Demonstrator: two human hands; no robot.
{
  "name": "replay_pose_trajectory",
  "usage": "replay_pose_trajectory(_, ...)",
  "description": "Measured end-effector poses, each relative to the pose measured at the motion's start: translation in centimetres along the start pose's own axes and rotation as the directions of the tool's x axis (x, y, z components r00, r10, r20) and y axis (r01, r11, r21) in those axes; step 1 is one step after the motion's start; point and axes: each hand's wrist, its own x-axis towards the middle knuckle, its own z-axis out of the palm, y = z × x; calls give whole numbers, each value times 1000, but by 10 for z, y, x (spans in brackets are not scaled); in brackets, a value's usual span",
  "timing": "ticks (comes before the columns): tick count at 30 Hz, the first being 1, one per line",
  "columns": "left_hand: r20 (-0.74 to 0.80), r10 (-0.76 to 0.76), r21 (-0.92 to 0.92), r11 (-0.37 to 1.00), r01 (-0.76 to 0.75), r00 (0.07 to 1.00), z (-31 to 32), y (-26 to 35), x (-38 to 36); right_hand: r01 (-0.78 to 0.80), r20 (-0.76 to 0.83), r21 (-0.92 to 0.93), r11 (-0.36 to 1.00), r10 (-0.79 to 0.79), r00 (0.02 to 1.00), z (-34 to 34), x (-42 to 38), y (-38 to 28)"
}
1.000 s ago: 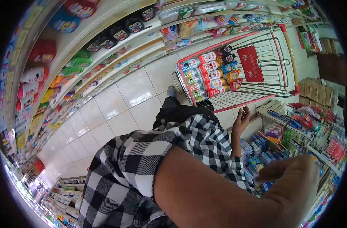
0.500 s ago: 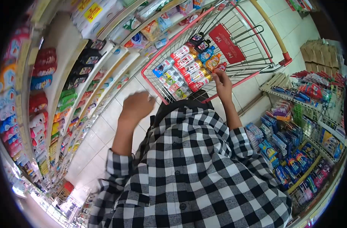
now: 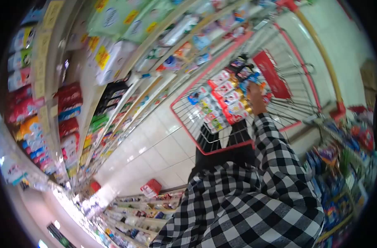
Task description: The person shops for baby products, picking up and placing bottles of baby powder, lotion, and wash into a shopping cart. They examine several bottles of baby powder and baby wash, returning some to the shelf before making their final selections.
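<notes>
Inside the shopping cart [image 3: 221,152], my right hand [image 3: 256,98] reaches down over the bottles. Its fingers are blurred, and whether they grip a bottle cannot be made out. Closest to the fingertips are a blue bottle [image 3: 249,78] and some orange and red ones, partly covered by the hand. Dark bottles [image 3: 239,62] stand just beyond. Rows of red-and-white containers [image 3: 226,98] with gold tops fill the middle of the load, beside white ones with green and blue labels [image 3: 209,110]. My left hand is out of view.
Shelves of packaged goods [image 3: 110,103] run along the left, with pale green packs [image 3: 122,18] up high. A red sign or box [image 3: 151,188] stands by a lower shelf. Racks of small packets [image 3: 333,173] line the right. The tiled floor [image 3: 163,153] shows between.
My left hand has gone out of view. My right hand has moved from the orange and red bottles towards the blue one. The view has swung, shifting the cart rightward and down.
</notes>
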Motion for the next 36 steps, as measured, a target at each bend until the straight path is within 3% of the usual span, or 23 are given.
replay_pose_trajectory(1, 4, -28, -50, 998, 28, 1000, 3, 2, -14, 76, 26, -95, 993, -74, 997, 71, 23, 73)
replay_pose_trajectory(2, 5, -51, -91, 995, 51, 999, 3, 3, -26, -429, 374, -255, 866, 498, 782, 85, 58, 79)
replay_pose_trajectory(3, 3, -64, -129, 990, 63, 998, 6, 3, -36, -478, 271, 141, 867, 430, 861, 72, 51, 70)
replay_pose_trajectory(4, 4, -82, -161, 984, 82, 997, 11, 3, -46, -736, 344, 433, 520, 660, 668, 43, 56, 14)
replay_pose_trajectory(5, 8, -94, -191, 977, 94, 996, 15, 4, -53, -712, 325, 549, 439, 672, 665, 31, 57, -13)
replay_pose_trajectory(6, 13, -103, -210, 972, 103, 995, 19, 6, -61, -802, 307, 389, 453, 757, 576, 67, 77, 40)
replay_pose_trajectory(7, 18, -118, -223, 968, 119, 993, 20, 7, -68, -787, 338, 397, 473, 722, 604, 52, 69, 25)
replay_pose_trajectory(9, 29, -133, -256, 957, 136, 991, 29, 9, -76, -813, 327, 440, 381, 776, 540, 44, 62, -2)
replay_pose_trajectory(12, 47, -145, -291, 945, 152, 988, 41, 8, -85, -431, 201, 647, 629, 405, 892, 46, 50, 18)
replay_pose_trajectory(13, 50, -141, -295, 944, 150, 989, 43, 5, -82, -434, 209, 641, 633, 400, 892, 38, 50, 0)
replay_pose_trajectory(15, 72, -143, -296, 942, 158, 987, 42, 12, -84, -767, 432, 630, 122, 766, 477, 25, 44, -14)
replay_pose_trajectory(16, 81, -128, -297, 943, 146, 988, 45, 12, -80, -763, 592, 642, 76, 584, 556, 14, 39, -13)
replay_pose_trajectory(19, 91, -41, -296, 953, 66, 995, 52, 12, -53, -697, 611, 716, -28, 508, 607, -16, 9, -53)
replay_pose_trajectory(23, 61, 226, -242, 948, -205, 972, 50, 22, 22, -766, 565, 640, 62, 638, 523, -76, -48, -133)
replay_pose_trajectory(25, 1, 494, -208, 851, -483, 870, 39, 39, 92, -802, 692, 590, 94, 453, 562, -101, -73, -163)
replay_pose_trajectory(26, -5, 212, -461, 867, -190, 977, 7, 125, 65, -783, 682, 614, 105, 430, 592, -108, -85, -172)
replay_pose_trajectory(27, -25, 302, -315, 903, -294, 953, -25, 184, 54, -762, 669, 638, 113, 408, 621, -112, -96, -181)
replay_pose_trajectory(28, -151, 491, -218, 830, -513, 858, -40, 217, 61, -765, 667, 632, 121, 417, 617, -119, -109, -198)
replay_pose_trajectory(29, -118, 549, -173, 809, -561, 827, -57, 248, 66, -760, 665, 633, 147, 400, 631, -129, -118, -219)
replay_pose_trajectory(31, 0, 747, -331, 628, -705, 665, -80, 308, 75, -712, 645, 671, 208, 311, 699, -146, -133, -254)
replay_pose_trajectory(33, 102, 826, -277, 559, -782, 554, -104, 369, 59, -571, 553, 727, 381, 167, 816, -160, -146, -295)
replay_pose_trajectory(34, 118, 844, -284, 534, -797, 523, -113, 393, 44, -562, 531, 727, 395, 195, 825, -176, -151, -337)
replay_pose_trajectory(36, 192, 927, -547, 374, -749, 323, -118, 429, 11, -489, 484, 774, 401, 121, 866, -180, -164, -364)
